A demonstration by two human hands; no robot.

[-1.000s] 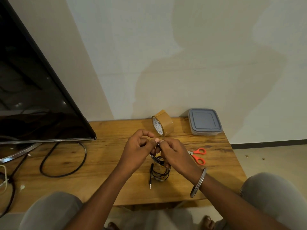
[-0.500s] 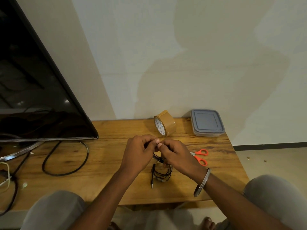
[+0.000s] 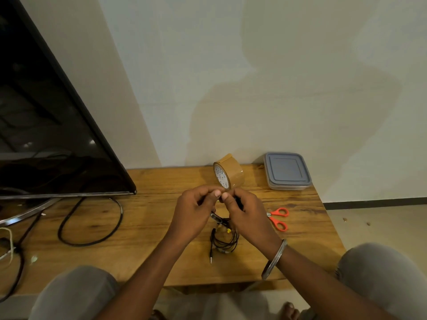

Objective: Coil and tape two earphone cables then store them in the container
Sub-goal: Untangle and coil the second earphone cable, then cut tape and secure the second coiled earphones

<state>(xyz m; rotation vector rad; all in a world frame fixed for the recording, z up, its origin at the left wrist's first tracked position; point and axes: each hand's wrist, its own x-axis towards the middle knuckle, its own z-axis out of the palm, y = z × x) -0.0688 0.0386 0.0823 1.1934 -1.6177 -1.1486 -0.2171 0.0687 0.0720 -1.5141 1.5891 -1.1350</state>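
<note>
My left hand (image 3: 195,212) and my right hand (image 3: 246,214) meet thumb to thumb above the wooden table (image 3: 143,229), both pinching a black earphone cable (image 3: 217,218) held between them. Whether tape is on it is hidden by my fingers. Below the hands a second coiled black earphone cable (image 3: 223,242) lies on the table, its plug pointing toward me. A brown tape roll (image 3: 228,172) stands on edge just behind my hands. The grey lidded container (image 3: 287,170) sits shut at the back right corner.
Orange-handled scissors (image 3: 278,219) lie right of my right hand. A large black TV screen (image 3: 46,135) on a metal stand fills the left, with a thick black power cord (image 3: 90,225) looped on the table. My knees frame the table's near edge.
Both hands have stayed together over the coiled cable, with small finger movements on the held cable. The view has shifted slightly; nothing else moved.
</note>
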